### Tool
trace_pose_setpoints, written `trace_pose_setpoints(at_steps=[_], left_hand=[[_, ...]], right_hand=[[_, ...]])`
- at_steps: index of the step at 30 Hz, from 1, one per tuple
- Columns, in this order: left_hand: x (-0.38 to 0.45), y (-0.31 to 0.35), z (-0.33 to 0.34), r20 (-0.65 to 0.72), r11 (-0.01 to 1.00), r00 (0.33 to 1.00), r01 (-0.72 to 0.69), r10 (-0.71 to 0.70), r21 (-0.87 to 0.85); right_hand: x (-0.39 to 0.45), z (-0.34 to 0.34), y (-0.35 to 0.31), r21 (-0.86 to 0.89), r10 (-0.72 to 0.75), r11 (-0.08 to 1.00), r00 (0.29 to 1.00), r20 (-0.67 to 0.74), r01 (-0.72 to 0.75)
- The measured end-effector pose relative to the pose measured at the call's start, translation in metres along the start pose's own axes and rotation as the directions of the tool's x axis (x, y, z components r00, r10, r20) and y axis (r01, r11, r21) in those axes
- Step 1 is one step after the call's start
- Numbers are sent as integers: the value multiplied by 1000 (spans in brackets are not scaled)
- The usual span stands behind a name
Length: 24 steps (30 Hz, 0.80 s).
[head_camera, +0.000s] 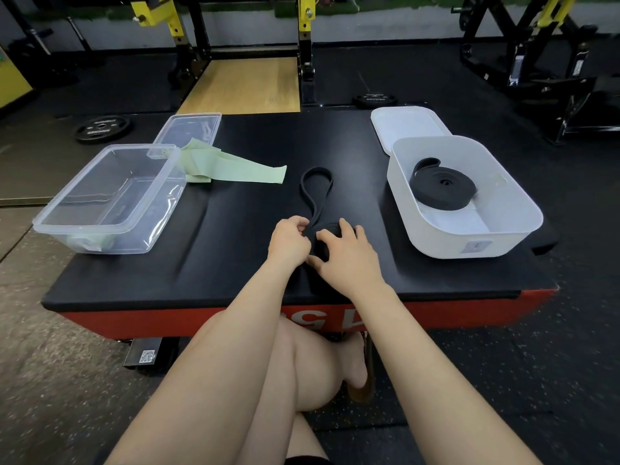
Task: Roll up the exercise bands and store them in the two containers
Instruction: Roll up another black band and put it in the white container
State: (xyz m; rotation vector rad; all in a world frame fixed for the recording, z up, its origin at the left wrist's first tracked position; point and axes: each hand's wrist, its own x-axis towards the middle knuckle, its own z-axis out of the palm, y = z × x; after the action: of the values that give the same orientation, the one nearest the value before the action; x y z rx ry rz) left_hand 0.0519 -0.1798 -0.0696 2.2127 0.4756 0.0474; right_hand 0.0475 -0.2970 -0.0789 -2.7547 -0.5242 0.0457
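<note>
Both hands are closed on the black band (317, 193) at the near middle of the black platform (235, 229). The left hand (290, 238) pinches the strap where it enters the coil, and the right hand (345, 255) curls over the partly wound roll, thumb at its near side. The roll itself is mostly hidden under the fingers, so how tight it is cannot be told.

From the grip, the unrolled tail runs toward 12 o'clock and ends in a loose loop lying flat on the platform. The band looks like thick, soft rubber: light, floppy and probably grippy, and likely to spring open if released. I would keep the fingers on the coil's rim and feed the tail with the other hand.

At 2 o'clock sits the white container (503, 236), holding a rolled black band (443, 187). At 10 o'clock lies the clear container (100, 226), and beyond it, toward 11 o'clock, the green band (235, 166), still unrolled
</note>
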Motion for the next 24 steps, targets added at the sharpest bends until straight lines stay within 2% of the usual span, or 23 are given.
trace_pose_setpoints(at_steps=[7,19,24], left_hand=[[1,1,-1,16,998,999,30,-29,-58],[2,-2,-1,-32,998,999,1,1,56],[2,-2,-5,-21,998,1000,3,-2,57]], right_hand=[[7,-4,13,-7,-94,995,992,82,95],[18,-14,32,48,-264,964,936,233,260],[20,-18,35,99,-269,963,924,273,251]])
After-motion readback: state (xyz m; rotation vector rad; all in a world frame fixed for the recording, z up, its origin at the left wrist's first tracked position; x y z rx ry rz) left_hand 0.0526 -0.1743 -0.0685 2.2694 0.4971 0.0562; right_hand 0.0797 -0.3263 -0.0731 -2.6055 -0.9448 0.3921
